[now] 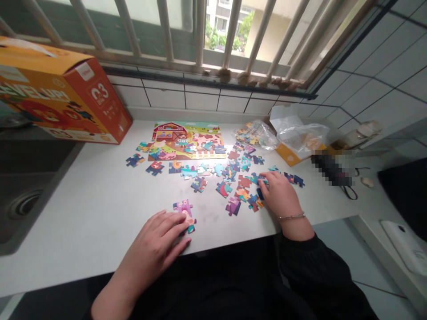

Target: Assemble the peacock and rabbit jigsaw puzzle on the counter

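My left hand [163, 238] rests near the counter's front edge, its fingers lying over the lower part of a few joined puzzle pieces [183, 206] showing a purple creature. Those fingers are stretched out, with the thumb apart. To the right, my right hand [280, 193] reaches into the loose pieces, its thumb and fingertips around a dark blue and teal puzzle piece [265, 181] that is partly hidden. Many loose puzzle pieces lie about, among them a pink-and-teal piece [224, 189], a purple piece [233, 206] and a reddish-brown piece [244, 181].
A farm-scene puzzle [200, 133] lies at the back, with loose pieces overlapping its lower edge. Beside it are a bag of pieces [255, 134] and an open box [290, 153]. An orange box [96, 102] stands left, by a sink [20, 235]. A bottle [358, 135] is at right.
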Available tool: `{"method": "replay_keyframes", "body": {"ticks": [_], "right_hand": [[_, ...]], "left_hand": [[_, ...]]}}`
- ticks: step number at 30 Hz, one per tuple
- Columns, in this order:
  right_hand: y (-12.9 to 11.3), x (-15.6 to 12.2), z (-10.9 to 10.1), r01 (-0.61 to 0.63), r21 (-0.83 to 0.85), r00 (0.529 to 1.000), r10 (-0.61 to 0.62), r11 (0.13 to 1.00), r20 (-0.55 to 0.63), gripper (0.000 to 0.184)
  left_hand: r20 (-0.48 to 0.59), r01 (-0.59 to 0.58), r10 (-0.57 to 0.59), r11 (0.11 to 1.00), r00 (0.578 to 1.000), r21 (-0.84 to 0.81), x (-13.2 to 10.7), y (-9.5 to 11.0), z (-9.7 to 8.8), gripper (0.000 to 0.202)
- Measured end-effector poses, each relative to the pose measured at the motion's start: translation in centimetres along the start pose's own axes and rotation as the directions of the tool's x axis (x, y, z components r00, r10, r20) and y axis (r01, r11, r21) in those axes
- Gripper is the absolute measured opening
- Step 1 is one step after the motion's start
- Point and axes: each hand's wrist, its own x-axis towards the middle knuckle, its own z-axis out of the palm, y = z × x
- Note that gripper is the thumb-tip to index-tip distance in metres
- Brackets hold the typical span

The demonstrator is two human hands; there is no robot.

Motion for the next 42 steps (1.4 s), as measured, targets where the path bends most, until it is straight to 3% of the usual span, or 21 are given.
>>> {"method": "replay_keyframes", "body": {"ticks": [4, 6, 9, 12, 15, 17, 23, 31, 36, 42], "right_hand": [[3.7, -0.7, 0.3, -0.05, -0.072, 0.997, 0.054, 0.996, 0.052, 0.028], [3.8, -1.0, 0.4, -0.063, -0.063, 0.997, 0.065, 0.996, 0.037, 0.027], [2.0, -1.2, -0.1, -0.019, -0.004, 1.0, 0.019, 1.0, -0.008, 0.024], [-0.9, -1.4, -1.1, 0.203, 0.166, 0.976, -0.212, 0.965, 0.038, 0.021], [-3.4, -1.7, -1.9, 0.405, 0.341, 0.863, -0.478, 0.848, 0.165, 0.026], [-4.3, -1.8, -2.1, 0.44, 0.379, 0.818, -0.538, 0.814, 0.205, 0.032], [-5.6, -2.4, -1.6, 0.412, 0.396, 0.832, -0.516, 0.821, 0.204, 0.025], [-9.1, -3.8, -0.4, 0.455, 0.423, 0.804, -0.565, 0.784, 0.183, 0.02], [-10.3, -4.7, 0.6, 0.4, 0.453, 0.849, -0.508, 0.797, 0.145, 0.015], [-10.6, -5.0, 1.9, 0.385, 0.511, 0.869, -0.489, 0.769, 0.081, 0.019]], "left_hand": [[-0.024, 0.03, -0.031, 0.998, 0.999, -0.047, 0.5, -0.4, 0.2, 0.036], [-0.047, 0.06, -0.062, 0.997, 0.997, -0.056, 0.7, -0.7, 0.3, 0.036], [-0.058, 0.094, -0.097, 0.994, 0.994, -0.057, 0.8, -0.8, 0.5, 0.037], [-0.035, 0.126, -0.127, 0.991, 0.991, -0.046, 0.8, -0.7, 0.6, 0.034], [-0.011, 0.151, -0.151, 0.988, 0.988, -0.03, 0.8, -0.6, 0.6, 0.034], [0.012, 0.146, -0.146, 0.989, 0.989, -0.026, 0.7, -0.6, 0.5, 0.034], [0.11, 0.123, -0.114, 0.99, 0.987, -0.072, 0.7, -0.4, 0.0, 0.035], [0.128, 0.196, -0.183, 0.975, 0.975, -0.101, 0.9, 0.0, -0.2, 0.038], [0.14, 0.191, -0.175, 0.976, 0.975, -0.107, 0.9, 0.1, -0.2, 0.039], [0.138, 0.187, -0.172, 0.977, 0.975, -0.103, 0.9, 0.3, -0.3, 0.037]]}}
